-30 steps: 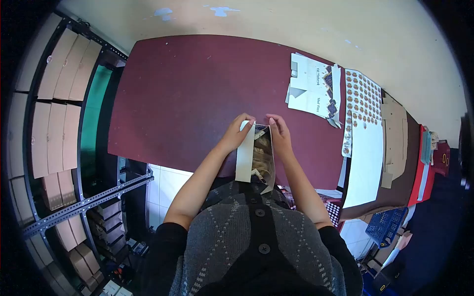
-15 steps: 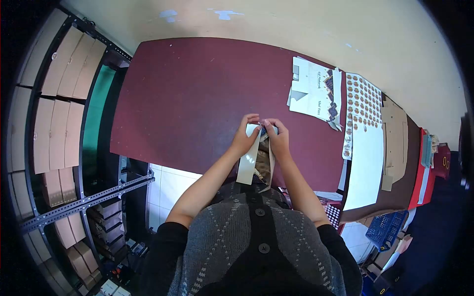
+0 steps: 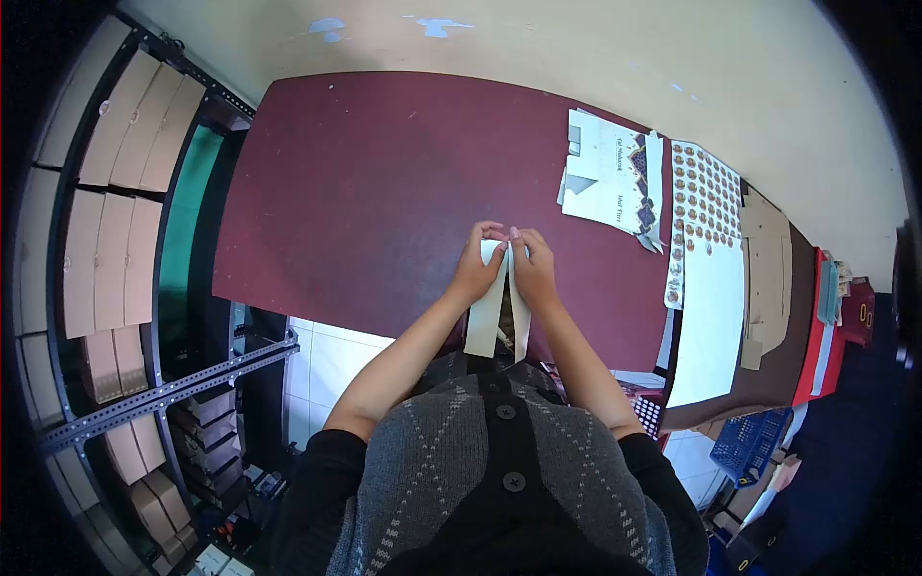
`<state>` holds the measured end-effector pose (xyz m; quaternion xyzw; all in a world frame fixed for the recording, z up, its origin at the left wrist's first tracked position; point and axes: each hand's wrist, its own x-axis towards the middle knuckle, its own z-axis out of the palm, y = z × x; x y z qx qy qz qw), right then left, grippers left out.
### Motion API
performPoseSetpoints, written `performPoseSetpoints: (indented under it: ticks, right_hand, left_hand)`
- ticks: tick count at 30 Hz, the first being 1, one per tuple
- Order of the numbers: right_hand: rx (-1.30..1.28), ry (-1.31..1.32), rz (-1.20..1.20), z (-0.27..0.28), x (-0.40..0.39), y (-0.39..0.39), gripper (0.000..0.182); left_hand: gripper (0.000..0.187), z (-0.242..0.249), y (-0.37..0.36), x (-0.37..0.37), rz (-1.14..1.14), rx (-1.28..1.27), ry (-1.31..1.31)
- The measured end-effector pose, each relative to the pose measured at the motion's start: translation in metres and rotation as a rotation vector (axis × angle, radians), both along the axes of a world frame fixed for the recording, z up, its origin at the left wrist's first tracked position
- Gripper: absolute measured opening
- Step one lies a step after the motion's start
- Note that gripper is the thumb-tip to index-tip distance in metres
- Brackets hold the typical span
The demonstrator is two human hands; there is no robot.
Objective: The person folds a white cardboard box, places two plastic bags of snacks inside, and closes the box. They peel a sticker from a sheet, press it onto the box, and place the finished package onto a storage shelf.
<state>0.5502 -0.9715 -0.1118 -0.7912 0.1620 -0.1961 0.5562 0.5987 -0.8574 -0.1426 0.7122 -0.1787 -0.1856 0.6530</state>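
Observation:
At the table's near edge, close to my body, both hands hold a cream card packet with two long panels. My left hand (image 3: 477, 266) is closed on the top of the left panel (image 3: 485, 315), thumb on its face. Closed at the top of the right-hand panel (image 3: 521, 322) is my right hand (image 3: 534, 271), its thumb and fingertips almost meeting those of the left. Between the panels runs a narrow dark gap, showing a little of something brownish inside. What that content is I cannot make out, and the fingers hide the packet's top edge.
Printed white cards (image 3: 605, 178) lie on the maroon table (image 3: 384, 173), right of my hands. Beyond them are a sheet of round stickers (image 3: 706, 197) and brown cardboard (image 3: 765, 278). A blue basket (image 3: 749, 446) sits lower right; a metal shelf (image 3: 173, 403) with boxes stands left.
My right hand has shifted slightly left and turned its panel inward. The gap between the panels has narrowed, hiding most of the brown content and the blue patterned bit near the top.

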Motion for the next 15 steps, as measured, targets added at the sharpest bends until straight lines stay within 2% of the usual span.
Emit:
performPoseSetpoints:
  ticks: [2, 6, 7, 11, 15]
  right_hand:
    - [-0.12, 0.066, 0.049, 0.0, 0.002, -0.002, 0.031]
    - [-0.183, 0.079, 0.095, -0.003, 0.005, -0.01, 0.03]
    - [-0.178, 0.152, 0.154, -0.002, 0.007, -0.014, 0.029]
    - [-0.266, 0.344, 0.287, 0.006, 0.013, -0.022, 0.031]
    - [-0.358, 0.42, 0.391, 0.017, 0.014, -0.032, 0.033]
  left_hand:
    - [0.032, -0.002, 0.0, 0.0, 0.004, -0.019, 0.015]
    - [0.029, -0.012, 0.004, 0.0, -0.022, -0.114, 0.118]
    - [0.03, -0.01, 0.005, -0.001, -0.021, -0.151, 0.174]
    - [0.03, -0.01, 0.004, -0.002, -0.036, -0.138, 0.062]
    - [0.03, -0.003, 0.006, -0.003, -0.025, -0.139, 0.067]
